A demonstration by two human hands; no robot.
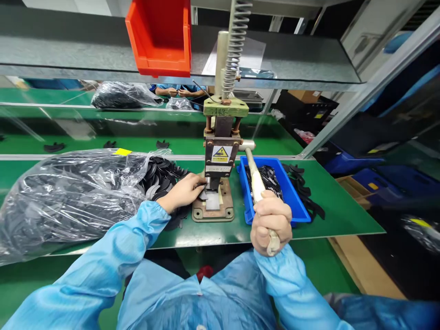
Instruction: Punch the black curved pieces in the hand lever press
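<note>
A hand press (226, 108) with a warning label and a tall spring stands before me on the green bench. My right hand (271, 220) is closed around the taped grip of its lever (253, 172), which slants down toward me. With fingers pinched together, my left hand (184, 190) holds a dark curved piece (203, 195) at the left side of the press, beside the punch and its pale base plate (213, 201). The fingertips partly hide that piece. Loose black crescent-shaped pieces (160, 176) lie heaped just left of this hand.
A clear plastic bag (75, 197) full of black pieces covers the bench's left side. Right of the press sits a blue bin (295, 199) with black pieces in it, more pieces (302, 188) beyond. An orange bin (163, 64) is overhead on the shelf. Another person's hands (178, 91) show behind.
</note>
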